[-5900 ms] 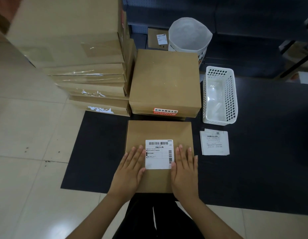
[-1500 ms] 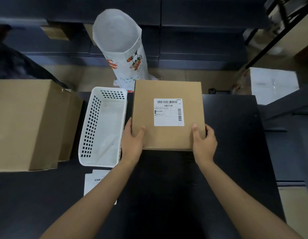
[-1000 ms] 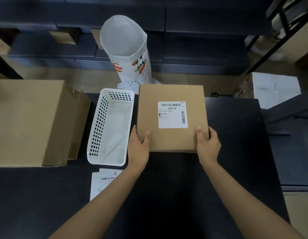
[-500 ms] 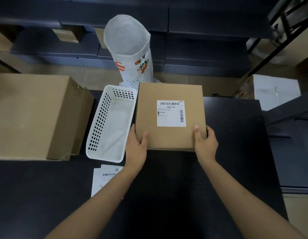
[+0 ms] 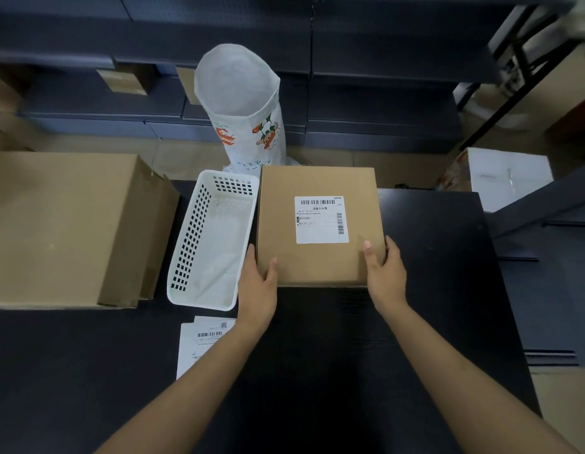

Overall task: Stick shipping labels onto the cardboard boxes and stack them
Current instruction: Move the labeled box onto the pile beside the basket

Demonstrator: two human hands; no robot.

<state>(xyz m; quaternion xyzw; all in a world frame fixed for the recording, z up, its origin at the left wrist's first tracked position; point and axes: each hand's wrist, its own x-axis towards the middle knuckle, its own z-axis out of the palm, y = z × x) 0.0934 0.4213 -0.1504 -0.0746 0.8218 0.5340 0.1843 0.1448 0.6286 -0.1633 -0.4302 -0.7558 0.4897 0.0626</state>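
While both hands (image 5: 258, 290) grip box (image 5: 317, 260), fingers underneath hidden.

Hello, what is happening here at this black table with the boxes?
A person is labelling parcels. Both hands, left hand and right hand, grip the near corners of a flat cardboard box that already carries a shipping label. The box is over the far part of the black table, beside a white basket. More loose labels lie nearer, and bigger boxes stand at the left.
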